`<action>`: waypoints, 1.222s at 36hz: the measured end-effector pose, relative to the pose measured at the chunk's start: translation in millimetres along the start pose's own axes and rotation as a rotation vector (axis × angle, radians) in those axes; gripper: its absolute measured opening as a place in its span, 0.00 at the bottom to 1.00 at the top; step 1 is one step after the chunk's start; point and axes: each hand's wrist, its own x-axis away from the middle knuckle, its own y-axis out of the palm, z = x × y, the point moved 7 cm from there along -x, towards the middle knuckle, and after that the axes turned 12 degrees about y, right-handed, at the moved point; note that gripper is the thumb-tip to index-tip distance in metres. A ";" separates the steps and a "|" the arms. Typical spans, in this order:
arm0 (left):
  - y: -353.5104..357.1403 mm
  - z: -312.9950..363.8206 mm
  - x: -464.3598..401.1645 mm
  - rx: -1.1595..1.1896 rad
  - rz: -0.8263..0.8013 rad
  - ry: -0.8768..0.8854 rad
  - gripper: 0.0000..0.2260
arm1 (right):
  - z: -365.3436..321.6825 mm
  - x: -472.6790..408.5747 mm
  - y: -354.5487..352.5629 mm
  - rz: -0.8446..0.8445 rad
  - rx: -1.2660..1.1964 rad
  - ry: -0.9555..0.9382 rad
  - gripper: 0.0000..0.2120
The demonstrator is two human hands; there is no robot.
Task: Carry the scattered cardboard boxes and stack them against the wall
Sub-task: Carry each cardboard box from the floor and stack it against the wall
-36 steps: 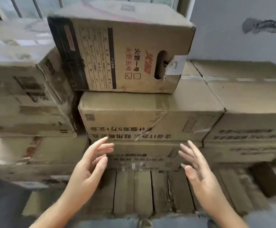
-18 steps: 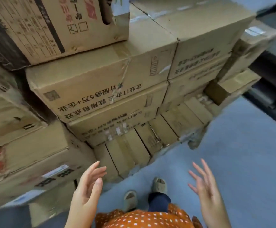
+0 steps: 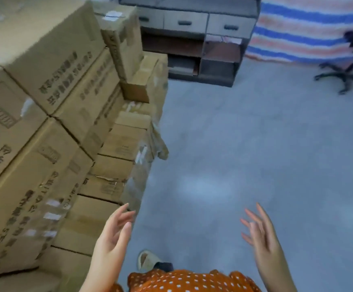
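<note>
Beside bare grey floor (image 3: pixel 245 144), stacked cardboard boxes (image 3: pixel 51 114) are being left behind, left hand (image 3: pixel 112 234) and right hand (image 3: pixel 264 239) spread empty, no loose boxes visible.

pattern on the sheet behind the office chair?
Striped tarp: blue, pale orange-pink and white bands, seen in the head view.

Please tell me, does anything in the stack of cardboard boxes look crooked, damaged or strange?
Yes. Near the far end of the brown cardboard box stack, one narrow brown box stands tilted instead of flat. Lower down, the corner of loose cardboard looks crumpled and torn. Both hands, left and right, hold nothing.
</note>
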 end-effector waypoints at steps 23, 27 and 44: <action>451.6 121.1 76.0 -0.055 -0.854 0.253 0.15 | 148.3 106.1 -382.0 0.744 -0.316 0.319 0.23; 511.6 128.5 77.2 -0.088 -0.951 0.257 0.13 | 160.5 104.2 -409.9 0.829 -0.392 0.373 0.23; 829.5 245.1 29.2 -0.060 -1.239 0.368 0.14 | 115.2 5.6 -604.5 1.218 -0.646 0.350 0.23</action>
